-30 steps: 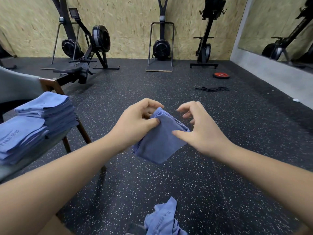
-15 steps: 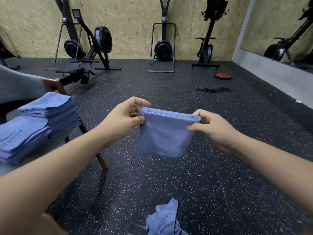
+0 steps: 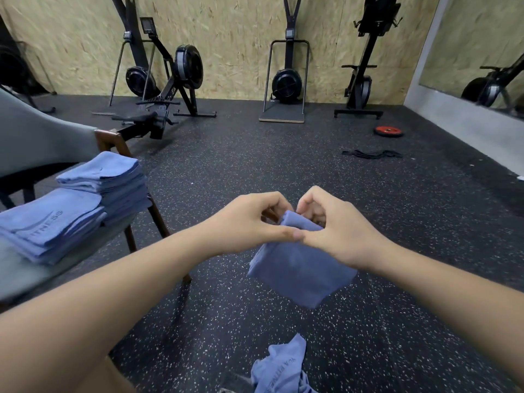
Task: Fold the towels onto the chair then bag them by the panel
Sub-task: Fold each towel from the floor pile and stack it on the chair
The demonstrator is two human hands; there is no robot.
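Towel [image 3: 300, 273] top hides behind left hand [image 3: 246, 222] and right hand [image 3: 337, 234], both pinching it.

Drawn together since half a second ago: left hand [image 3: 246, 222] and right hand [image 3: 340, 231], then well apart at the top corners of the blue towel [image 3: 300, 276], now with thumb tips touching. Doubled over from a flat sheet stretched between them into a thicker, narrower fold, bunched at the top between the fingers and hanging tilted, one corner lowest.

Two hands [image 3: 246, 222] [image 3: 338, 236], one held towel [image 3: 300, 275], one crumpled towel [image 3: 283, 367], two towel stacks [image 3: 105, 177] [image 3: 48, 222], one chair [image 3: 110, 140], one red plate [image 3: 388, 131].
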